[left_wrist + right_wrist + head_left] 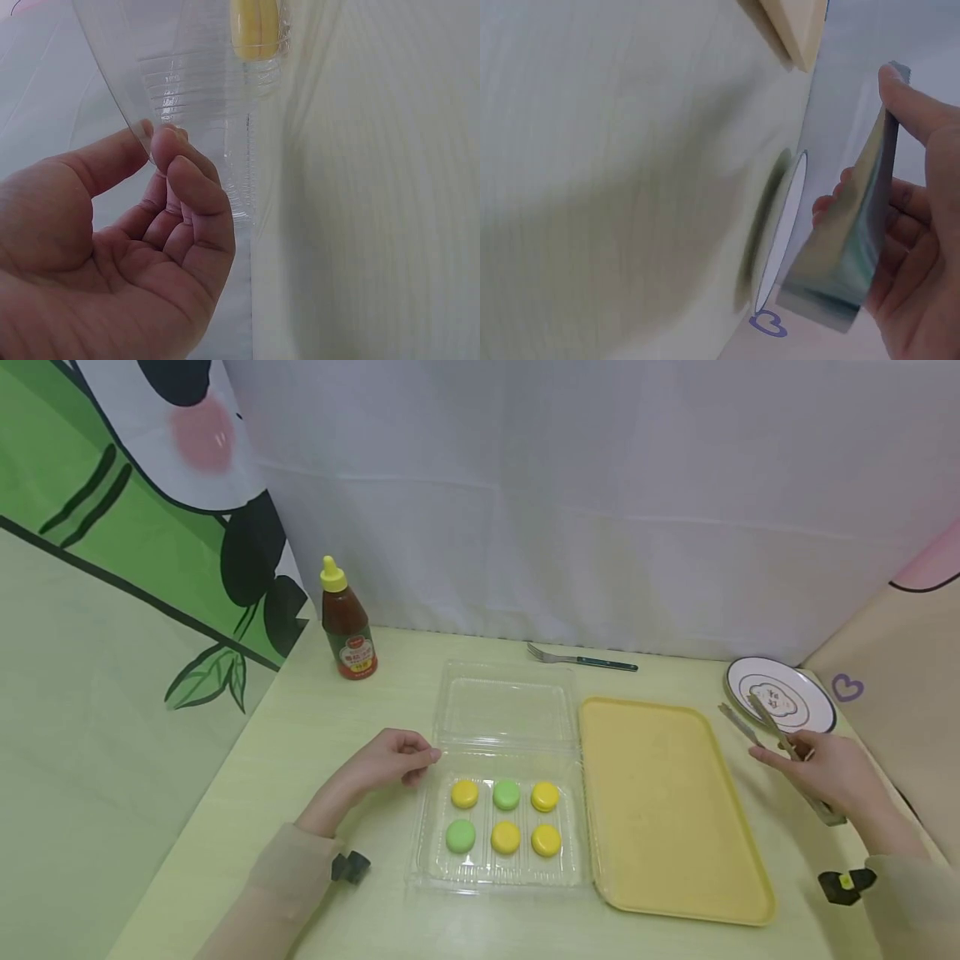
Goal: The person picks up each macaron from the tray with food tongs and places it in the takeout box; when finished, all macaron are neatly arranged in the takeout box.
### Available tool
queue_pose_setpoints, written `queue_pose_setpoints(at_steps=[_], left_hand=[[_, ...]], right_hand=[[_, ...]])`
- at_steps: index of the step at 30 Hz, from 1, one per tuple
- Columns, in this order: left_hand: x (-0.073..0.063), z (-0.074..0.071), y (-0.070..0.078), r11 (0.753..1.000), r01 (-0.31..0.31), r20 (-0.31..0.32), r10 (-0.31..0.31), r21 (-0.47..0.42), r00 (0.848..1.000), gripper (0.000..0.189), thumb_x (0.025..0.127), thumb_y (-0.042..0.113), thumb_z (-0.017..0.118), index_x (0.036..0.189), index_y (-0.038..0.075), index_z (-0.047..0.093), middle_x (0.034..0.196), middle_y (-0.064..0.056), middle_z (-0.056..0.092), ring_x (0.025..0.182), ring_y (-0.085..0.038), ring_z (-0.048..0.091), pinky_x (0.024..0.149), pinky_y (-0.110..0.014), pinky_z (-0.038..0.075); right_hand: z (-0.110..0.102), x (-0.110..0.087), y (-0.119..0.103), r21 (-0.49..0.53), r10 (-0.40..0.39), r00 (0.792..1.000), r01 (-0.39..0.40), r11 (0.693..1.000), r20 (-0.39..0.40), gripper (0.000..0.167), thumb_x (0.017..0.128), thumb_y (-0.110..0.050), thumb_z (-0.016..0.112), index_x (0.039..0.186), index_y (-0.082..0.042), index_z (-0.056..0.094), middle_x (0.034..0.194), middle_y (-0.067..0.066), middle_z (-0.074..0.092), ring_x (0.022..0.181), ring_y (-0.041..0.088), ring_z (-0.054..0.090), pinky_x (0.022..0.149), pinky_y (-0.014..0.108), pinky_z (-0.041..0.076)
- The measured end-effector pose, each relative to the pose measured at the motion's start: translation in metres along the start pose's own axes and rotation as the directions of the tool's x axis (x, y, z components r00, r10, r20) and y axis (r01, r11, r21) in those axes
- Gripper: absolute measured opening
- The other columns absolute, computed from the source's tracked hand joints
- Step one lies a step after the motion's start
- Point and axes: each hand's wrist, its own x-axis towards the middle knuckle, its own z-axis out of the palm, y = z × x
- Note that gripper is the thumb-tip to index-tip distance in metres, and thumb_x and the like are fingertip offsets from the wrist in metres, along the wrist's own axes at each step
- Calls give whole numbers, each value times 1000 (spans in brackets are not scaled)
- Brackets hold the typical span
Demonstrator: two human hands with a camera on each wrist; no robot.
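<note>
A clear plastic clamshell box [480, 885] lies opened flat, its lid [506, 702] folded back. Yellow macarons [505, 837] and green macarons [461, 836] sit in its base, several in two rows. My left hand [386, 758] pinches the box's left edge near the hinge between thumb and fingers; the left wrist view shows this thin edge [112, 82] close up. Over the table's right side, my right hand [828, 772] holds metal tongs [855, 217], their tips parted and pointing away from me. Nothing is between the tips.
A yellow tray [667, 810] lies right of the box. Behind the tongs is a white plate [780, 681] with a dark rim. A fork [600, 662] lies at the table's back edge, and a sauce bottle [348, 635] with a yellow cap stands at the back left.
</note>
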Motion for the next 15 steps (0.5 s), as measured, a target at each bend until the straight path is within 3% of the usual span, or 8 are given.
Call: queue_pose_setpoints(at_steps=[5,15], left_hand=[[0,0,1,1000,2,-1,-2,6,1000,26,98,26,65,99,0,67,69,-4,59,67,-18,54,68,-32,45],[0,1,1,1000,1,-4,-1,11,1000,25,98,25,65,98,0,66,69,-4,59,67,-18,54,68,-32,45]], right_hand=[[11,-2,8,15,49,999,-49,999,12,56,88,-55,71,67,-14,37,59,0,35,54,15,31,53,31,22],[19,-11,3,-1,105,992,-106,994,68,58,90,-58,66,67,-12,38,57,-1,35,54,16,32,53,32,23]])
